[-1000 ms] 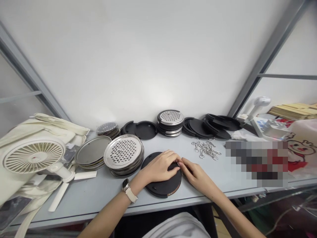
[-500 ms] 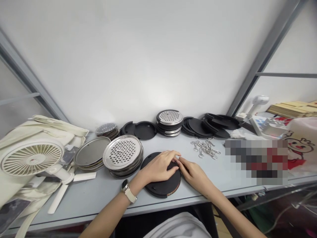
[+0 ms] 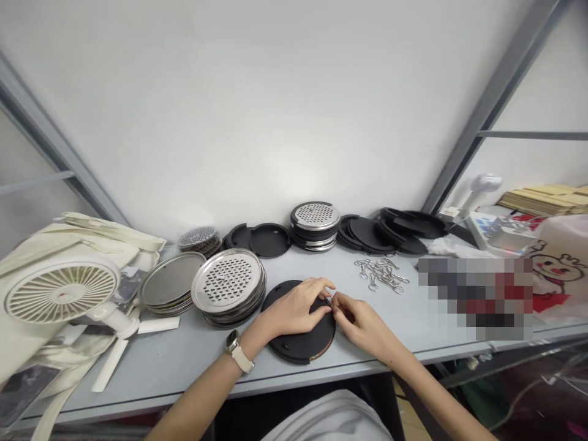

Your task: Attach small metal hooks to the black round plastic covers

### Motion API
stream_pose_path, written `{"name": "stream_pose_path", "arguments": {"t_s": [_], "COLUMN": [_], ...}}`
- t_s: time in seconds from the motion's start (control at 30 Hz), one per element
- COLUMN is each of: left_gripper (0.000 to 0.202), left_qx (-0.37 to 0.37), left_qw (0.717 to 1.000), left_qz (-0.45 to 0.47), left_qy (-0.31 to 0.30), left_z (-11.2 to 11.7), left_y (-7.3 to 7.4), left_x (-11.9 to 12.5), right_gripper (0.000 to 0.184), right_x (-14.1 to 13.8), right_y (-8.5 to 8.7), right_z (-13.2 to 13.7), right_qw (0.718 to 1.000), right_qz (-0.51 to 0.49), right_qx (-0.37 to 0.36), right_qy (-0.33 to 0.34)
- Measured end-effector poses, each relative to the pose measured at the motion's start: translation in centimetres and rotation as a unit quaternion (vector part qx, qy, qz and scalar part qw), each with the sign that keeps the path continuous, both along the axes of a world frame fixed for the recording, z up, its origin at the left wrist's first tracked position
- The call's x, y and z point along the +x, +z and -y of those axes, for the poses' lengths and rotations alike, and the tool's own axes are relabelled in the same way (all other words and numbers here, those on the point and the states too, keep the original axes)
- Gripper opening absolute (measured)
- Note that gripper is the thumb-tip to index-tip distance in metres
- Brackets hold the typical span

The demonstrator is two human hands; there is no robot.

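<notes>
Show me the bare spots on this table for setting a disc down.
Bare table lies along the front edge, between the fan and the left hand. A smaller patch sits between the black disc and the hooks. The back row of discs and the perforated plates are crowded.

Both hands on a black disc beside stacked perforated metal plates

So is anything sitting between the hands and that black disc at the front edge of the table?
Nothing visible. The left hand lies flat on the black disc, and the right hand meets it at the disc's right rim, fingertips pinched there. The stack of perforated metal plates and the loose metal hooks lie off to the sides.
</notes>
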State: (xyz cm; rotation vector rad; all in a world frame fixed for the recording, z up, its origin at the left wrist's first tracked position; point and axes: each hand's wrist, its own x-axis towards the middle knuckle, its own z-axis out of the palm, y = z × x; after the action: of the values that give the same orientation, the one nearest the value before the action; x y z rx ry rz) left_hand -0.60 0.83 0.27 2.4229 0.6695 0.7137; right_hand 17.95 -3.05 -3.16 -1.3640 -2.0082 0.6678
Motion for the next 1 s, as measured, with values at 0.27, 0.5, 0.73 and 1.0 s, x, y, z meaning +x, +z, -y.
{"name": "stream_pose_path", "arguments": {"t_s": [0.27,0.5,0.73,1.0], "left_gripper": [0.034,0.026,0.024,0.023], "left_qx": [-0.01,-0.007,-0.004,-0.002], "left_qw": [1.0,1.0,1.0,1.0], "left_qz": [0.01,0.012,0.008,0.001], "left_qy": [-0.008,-0.008,-0.006,-0.004], "left_z": [-0.01,0.16,0.24,0.18], "left_y": [-0.02,0.28,0.41,0.29], "left_x": [-0.02,-0.08,-0.04,-0.09], "right_gripper": [0.029,0.027,0.032,0.029], "right_x": [0.03,0.29,0.38,0.33], "right_y": [-0.22,-0.55,-0.44,-0.4], "right_z": [0.22,0.06,-0.02,-0.03], "right_qw": [1.0,1.0,0.999,0.999], "right_qz": [0.015,-0.005,-0.019,-0.009], "right_qx": [-0.021,-0.021,-0.017,-0.013], "right_qy": [-0.002,0.014,0.031,0.029]}}
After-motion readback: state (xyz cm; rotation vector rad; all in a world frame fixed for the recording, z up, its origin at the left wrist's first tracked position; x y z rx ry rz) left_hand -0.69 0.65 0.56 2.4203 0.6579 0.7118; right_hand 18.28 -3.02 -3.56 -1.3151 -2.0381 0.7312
